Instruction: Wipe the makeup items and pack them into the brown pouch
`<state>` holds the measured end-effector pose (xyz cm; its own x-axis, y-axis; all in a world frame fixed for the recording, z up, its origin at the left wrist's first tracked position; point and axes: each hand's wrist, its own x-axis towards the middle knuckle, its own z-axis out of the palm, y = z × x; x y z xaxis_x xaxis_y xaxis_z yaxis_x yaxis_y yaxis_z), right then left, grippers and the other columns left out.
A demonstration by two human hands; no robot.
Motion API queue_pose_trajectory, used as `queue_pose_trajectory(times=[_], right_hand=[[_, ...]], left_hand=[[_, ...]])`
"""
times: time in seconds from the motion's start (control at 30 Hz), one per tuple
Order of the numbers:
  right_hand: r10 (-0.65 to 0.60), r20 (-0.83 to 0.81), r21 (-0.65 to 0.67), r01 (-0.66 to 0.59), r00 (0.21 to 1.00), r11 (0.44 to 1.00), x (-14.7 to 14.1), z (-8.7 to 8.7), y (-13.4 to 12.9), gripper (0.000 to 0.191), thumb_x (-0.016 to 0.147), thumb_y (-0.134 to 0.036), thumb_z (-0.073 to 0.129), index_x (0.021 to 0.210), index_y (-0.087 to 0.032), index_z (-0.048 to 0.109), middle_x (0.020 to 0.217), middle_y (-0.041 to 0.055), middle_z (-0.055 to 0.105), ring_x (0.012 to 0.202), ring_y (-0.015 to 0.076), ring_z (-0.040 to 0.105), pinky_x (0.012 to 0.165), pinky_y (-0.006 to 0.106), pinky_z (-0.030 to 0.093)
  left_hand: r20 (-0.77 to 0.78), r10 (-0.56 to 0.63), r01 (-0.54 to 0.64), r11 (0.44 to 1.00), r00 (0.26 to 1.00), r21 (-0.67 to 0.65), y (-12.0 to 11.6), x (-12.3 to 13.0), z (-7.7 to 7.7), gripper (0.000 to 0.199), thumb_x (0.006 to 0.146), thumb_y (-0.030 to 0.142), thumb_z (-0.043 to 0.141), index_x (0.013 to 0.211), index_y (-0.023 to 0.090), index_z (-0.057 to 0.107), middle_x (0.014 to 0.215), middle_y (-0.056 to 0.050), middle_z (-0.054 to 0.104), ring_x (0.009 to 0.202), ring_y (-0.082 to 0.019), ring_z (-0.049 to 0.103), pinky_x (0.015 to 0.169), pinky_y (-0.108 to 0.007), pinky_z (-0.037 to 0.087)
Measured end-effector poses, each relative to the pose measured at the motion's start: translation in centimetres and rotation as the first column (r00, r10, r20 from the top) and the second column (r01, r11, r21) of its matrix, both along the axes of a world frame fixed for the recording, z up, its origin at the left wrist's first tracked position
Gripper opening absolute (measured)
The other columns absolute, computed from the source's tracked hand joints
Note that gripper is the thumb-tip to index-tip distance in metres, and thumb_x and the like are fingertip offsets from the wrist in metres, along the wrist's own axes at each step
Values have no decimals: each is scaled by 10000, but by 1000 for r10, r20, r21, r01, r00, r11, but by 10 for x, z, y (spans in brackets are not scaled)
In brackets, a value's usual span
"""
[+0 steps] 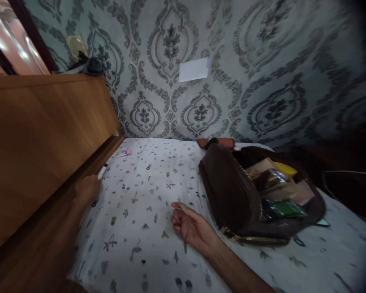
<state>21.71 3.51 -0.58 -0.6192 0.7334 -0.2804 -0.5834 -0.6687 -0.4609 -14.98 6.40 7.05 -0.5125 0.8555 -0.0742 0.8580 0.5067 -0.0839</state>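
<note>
White tube [102, 171]: jutted from left hand's [88, 189] closed fingers, near bed's [158, 171] left edge.
Right hand [191, 228]: fingers half-curled, held nothing.

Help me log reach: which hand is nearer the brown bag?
Right. The right hand is left of the bag; the left hand is farther left, by the wooden panel.

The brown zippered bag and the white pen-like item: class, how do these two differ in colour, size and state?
The brown zippered bag is dark, while the white pen-like item is pale with a dark end. The bag is far larger than the item. The bag rests open on the patterned sheet, packets showing inside; the item is in the left hand.
</note>
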Motion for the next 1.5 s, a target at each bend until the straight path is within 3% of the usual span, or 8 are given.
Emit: queue_pose_trajectory(times=[0.13,0.4,0.57,0.8,1.0,1.23,1.37,1.5], right_hand=[[-48,50,74,44,998,996,-3,4,-5,493,638,-421,917,992,-159,694,680,-22,656,650,102,622,571,201,411],[-288,312,334,179,905,925,2,5,-3,665,650,-693,799,1038,-187,609,581,-83,589,437,57,450,440,198,285],[-357,383,441,171,852,881,17,-1,-8,590,678,-699,756,889,-179,572,610,-51,614,469,75,503,478,213,353],[-539,380,583,258,752,770,28,4,-9,412,763,-555,731,873,-205,542,727,-24,640,624,124,607,564,235,441],[-568,352,683,211,744,700,29,10,-19,264,770,-392,710,754,-208,521,691,-50,526,644,112,518,590,231,429],[-496,371,625,184,785,759,28,14,-27,372,828,-552,670,884,-213,526,715,1,664,608,134,603,535,234,424],[-480,387,615,168,787,771,25,10,-34,287,850,-473,642,888,-213,526,729,0,668,576,125,571,520,225,418],[-477,502,702,-18,721,712,28,10,-35,127,820,-265,640,908,-213,565,704,-40,644,585,116,550,544,208,376]], left_hand=[[46,-340,337,939,939,66,-13,40,3,463,976,454,311,1018,166,671,1005,-169,756,939,-311,713,728,-351,489],[-168,-875,891,444,453,92,-38,155,-39,337,995,207,360,1066,239,688,1061,-84,713,928,-236,709,647,-290,503],[-267,-890,919,305,368,249,-32,165,-47,329,1001,188,374,1140,242,667,1033,-68,706,825,-199,704,598,-270,500],[37,-846,517,360,532,777,-48,219,-13,245,1022,328,416,1171,195,558,1062,-81,651,1001,-216,660,857,-318,546],[-227,-932,789,91,283,608,-41,248,-43,251,1001,208,418,1153,189,617,1094,-104,705,1077,-223,655,1140,-492,387],[242,-745,392,563,621,727,-23,212,-37,287,983,401,414,884,208,603,728,-12,606,678,-179,568,658,-286,451],[727,-477,-112,794,493,597,-28,219,-31,355,922,539,488,753,227,494,594,61,395,536,-132,414,501,-233,361],[846,-319,-319,822,428,471,-26,231,-21,414,869,649,487,765,248,461,525,71,389,465,-146,405,443,-255,358]])
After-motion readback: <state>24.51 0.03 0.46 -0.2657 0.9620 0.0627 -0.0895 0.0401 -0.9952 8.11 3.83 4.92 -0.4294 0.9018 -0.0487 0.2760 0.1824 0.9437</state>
